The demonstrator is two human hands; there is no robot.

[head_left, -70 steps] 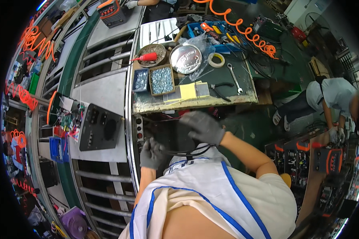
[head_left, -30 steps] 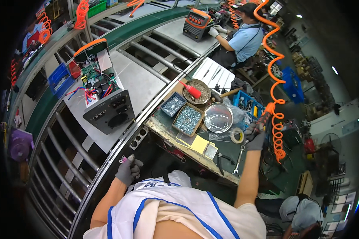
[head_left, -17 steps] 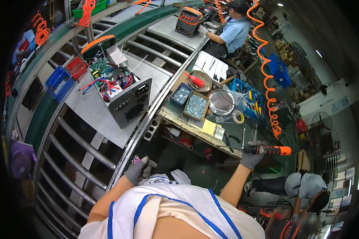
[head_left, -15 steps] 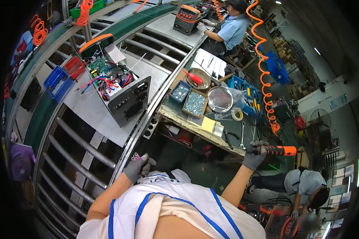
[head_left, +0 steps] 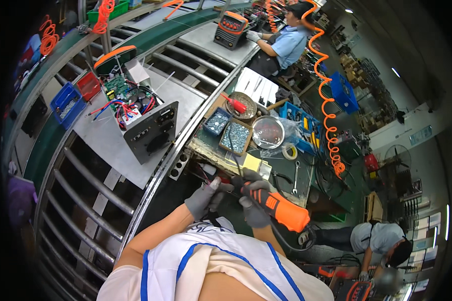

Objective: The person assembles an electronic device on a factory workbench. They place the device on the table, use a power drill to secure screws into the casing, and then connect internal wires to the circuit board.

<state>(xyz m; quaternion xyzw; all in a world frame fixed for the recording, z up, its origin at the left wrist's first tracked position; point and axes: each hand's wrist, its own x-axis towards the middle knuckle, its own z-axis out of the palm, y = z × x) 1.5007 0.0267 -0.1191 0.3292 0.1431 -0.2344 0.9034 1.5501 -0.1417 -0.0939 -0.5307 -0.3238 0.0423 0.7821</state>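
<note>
In my gloved right hand (head_left: 255,200) is an orange and black electric screwdriver (head_left: 286,209), its long dark bit pointing up toward the workbench. My gloved left hand (head_left: 205,198) is closed just left of it, close to the screwdriver's front end; what sits between its fingers is too small to make out. Ahead and left, an opened machine (head_left: 131,103) with green circuit boards, red and blue wires and a black end panel (head_left: 153,131) stands on a grey board over the rollers. The hands are apart from it.
The workbench (head_left: 213,150) carries boxes of screws (head_left: 236,136), a round metal dish (head_left: 268,132), a red-handled screwdriver (head_left: 237,105), pliers (head_left: 282,177) and a wrench (head_left: 296,178). Steel rollers (head_left: 93,193) run along the left. A coiled orange hose (head_left: 322,113) hangs right. Co-workers stand ahead (head_left: 286,45) and right (head_left: 381,236).
My right hand has brought the electric screwdriver in from the right, its bit now pointing up over the bench. The left hand has moved right, toward it. The view has shifted slightly.
</note>
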